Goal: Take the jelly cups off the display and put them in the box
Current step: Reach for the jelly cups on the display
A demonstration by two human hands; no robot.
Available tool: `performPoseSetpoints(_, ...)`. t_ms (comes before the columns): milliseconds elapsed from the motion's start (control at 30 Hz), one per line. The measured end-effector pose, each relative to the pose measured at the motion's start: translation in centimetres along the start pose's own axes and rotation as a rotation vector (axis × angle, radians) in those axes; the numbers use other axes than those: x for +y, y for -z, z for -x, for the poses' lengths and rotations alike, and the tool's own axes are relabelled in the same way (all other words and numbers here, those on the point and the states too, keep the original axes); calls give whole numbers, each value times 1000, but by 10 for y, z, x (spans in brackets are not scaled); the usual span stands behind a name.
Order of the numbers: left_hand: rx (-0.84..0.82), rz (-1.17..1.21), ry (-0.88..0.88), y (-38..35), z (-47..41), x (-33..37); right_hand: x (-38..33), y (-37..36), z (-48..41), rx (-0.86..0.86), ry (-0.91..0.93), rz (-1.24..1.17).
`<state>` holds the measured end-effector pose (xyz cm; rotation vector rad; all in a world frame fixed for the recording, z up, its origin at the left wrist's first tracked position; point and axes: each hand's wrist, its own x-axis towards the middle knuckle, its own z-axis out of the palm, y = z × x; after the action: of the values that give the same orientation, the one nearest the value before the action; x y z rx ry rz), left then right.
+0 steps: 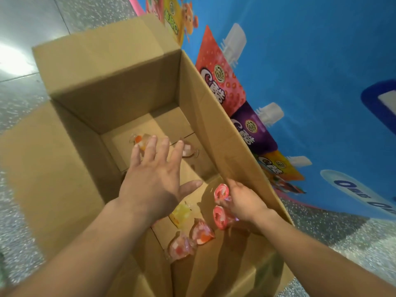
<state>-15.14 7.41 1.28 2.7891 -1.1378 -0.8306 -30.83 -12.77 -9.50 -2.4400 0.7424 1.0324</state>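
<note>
My left hand [154, 181] spreads empty over the brown cardboard box [120, 82]; at four o'clock my right hand [244, 202] grips two pink-lidded jelly cups [221, 190].

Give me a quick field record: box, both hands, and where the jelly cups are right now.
box: open cardboard box, flaps up, on the speckled floor beside the blue display
left hand: left hand open, fingers spread over the box interior, holding nothing
right hand: right hand inside the box by its right wall, fingers curled on two pink-lidded cups
loose cups on box bottom: two far cups, one yellow cup, two pinkish near cups
cups still on display: none in view
</note>
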Motion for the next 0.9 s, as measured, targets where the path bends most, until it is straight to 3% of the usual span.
performPoseSetpoints(200, -15, 6, 12, -2, 0, -4, -7, -18, -21, -18, -124, -64)
performPoseSetpoints(433, -86, 42, 53, 2, -2, -15, -14, -31, -38, 87, -317, -82)
performPoseSetpoints(667, -69, 33, 37, 3, -6, -13, -16, -51, -47, 82, -261, 77)
performPoseSetpoints(900, -121, 30, 27, 4, -8, -16, -7, -61, -53, 40, -246, 50)
